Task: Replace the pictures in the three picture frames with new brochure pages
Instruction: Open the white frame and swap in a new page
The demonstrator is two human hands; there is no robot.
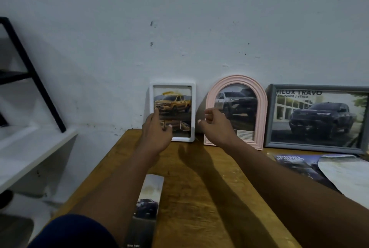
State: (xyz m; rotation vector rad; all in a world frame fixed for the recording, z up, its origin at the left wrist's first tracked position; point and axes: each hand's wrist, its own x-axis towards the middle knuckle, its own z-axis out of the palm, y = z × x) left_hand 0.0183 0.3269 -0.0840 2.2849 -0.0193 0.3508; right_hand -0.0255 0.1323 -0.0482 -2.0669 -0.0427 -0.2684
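White frame [192,108] leans on the wall at 12 o'clock of the table [199,187]. Pink arched frame [262,108] at 1, grey frame [319,86] at 2. Left hand [155,132]: straight fingers touch the white frame's glass, hiding its lower left. Right hand [216,128]: loosely curled, grasping nothing, in front of the pink frame's left edge. Brochure strip [148,203] at 6, loose pages [295,165] at 3.

Left hand [157,130] fingertip on white frame [172,84]; right hand [217,126] curled at pink arched frame [261,108] edge, grip unclear
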